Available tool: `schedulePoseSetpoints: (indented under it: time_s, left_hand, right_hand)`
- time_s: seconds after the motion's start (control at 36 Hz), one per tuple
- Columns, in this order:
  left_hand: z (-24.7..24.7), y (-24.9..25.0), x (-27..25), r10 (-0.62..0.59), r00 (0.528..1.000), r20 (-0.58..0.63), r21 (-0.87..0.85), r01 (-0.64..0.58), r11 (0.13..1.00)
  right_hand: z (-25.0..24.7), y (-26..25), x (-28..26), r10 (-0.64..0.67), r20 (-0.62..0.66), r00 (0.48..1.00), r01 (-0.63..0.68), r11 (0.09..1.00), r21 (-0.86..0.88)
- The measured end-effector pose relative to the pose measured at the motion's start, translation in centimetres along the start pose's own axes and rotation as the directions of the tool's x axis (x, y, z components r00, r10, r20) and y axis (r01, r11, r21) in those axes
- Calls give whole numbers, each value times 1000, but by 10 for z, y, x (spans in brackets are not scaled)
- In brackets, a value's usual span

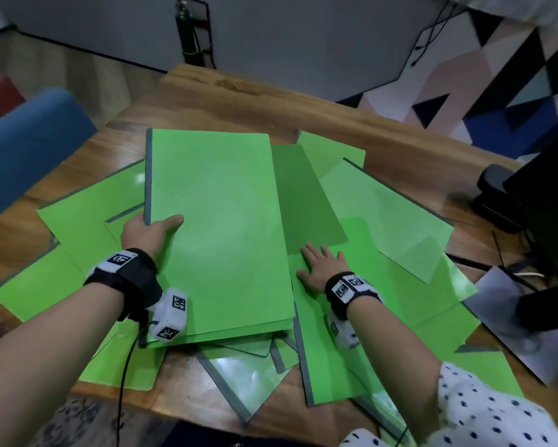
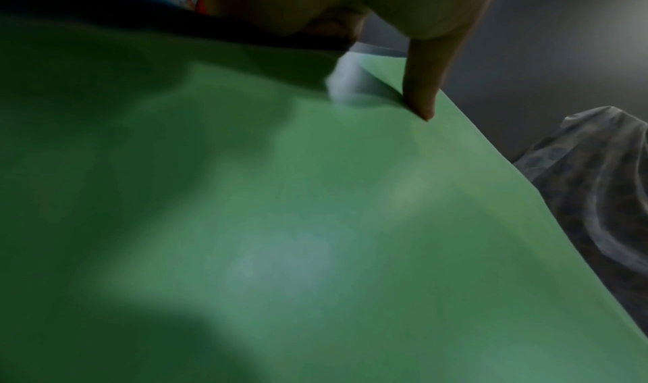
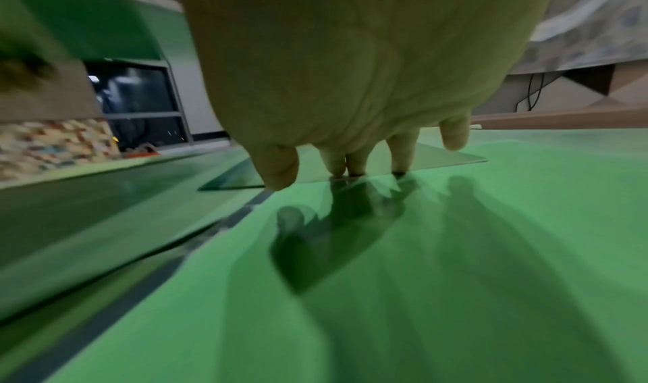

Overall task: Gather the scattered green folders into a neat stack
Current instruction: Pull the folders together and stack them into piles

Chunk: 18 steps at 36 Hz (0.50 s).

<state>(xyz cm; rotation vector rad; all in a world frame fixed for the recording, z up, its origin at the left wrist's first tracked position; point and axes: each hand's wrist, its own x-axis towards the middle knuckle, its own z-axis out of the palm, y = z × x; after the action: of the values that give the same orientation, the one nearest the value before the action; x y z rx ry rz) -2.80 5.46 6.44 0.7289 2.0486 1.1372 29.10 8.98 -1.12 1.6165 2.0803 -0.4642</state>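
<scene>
Several green folders with grey spines lie scattered and overlapping on the wooden table (image 1: 303, 101). My left hand (image 1: 161, 222) grips the left spine edge of a small pile of green folders (image 1: 219, 227), thumb on top, the other fingers hidden beneath. In the left wrist view the thumb (image 2: 424, 84) presses on that green cover (image 2: 315, 222). My right hand (image 1: 316, 253) lies flat with spread fingers on another green folder (image 1: 335, 350) just right of the pile. The right wrist view shows the fingertips (image 3: 280, 172) touching this folder (image 3: 420, 278).
A blue chair back (image 1: 29, 150) stands at the left. A black monitor (image 1: 548, 204) and a dark stand (image 1: 493, 195) crowd the right edge, with a grey sheet (image 1: 509, 317) and cables below. A black cable (image 1: 122, 382) hangs from my left wrist.
</scene>
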Motion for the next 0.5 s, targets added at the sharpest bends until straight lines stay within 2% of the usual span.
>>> schedulePoseSetpoints:
  time_s: [0.19,0.28,0.33,0.36,0.42,0.44,0.5]
  left_hand:
    - [11,-10,-9,-73,996,44,26,72,997]
    - [18,-12,-14,-98,993,62,54,95,994]
    - [23,-11,-18,-98,993,70,69,93,993]
    - [25,-11,-19,-93,993,73,76,87,993]
    - [28,-13,-20,-87,993,77,90,80,993]
    - [29,-14,-21,-84,994,76,93,77,993]
    - [28,-17,-22,-87,994,63,92,81,992]
  right_hand:
    - [34,8,-91,-70,-9,997,70,998,-7]
    - [30,10,-103,-122,-66,990,122,992,-12]
    - [20,12,-95,-100,-142,985,103,994,18]
    - [16,14,-87,-46,-187,981,56,997,46]
    - [10,17,-68,151,-249,957,-112,981,161]
    - [8,18,-59,275,-244,930,-214,945,249]
    - [2,21,-43,493,-135,859,-390,802,452]
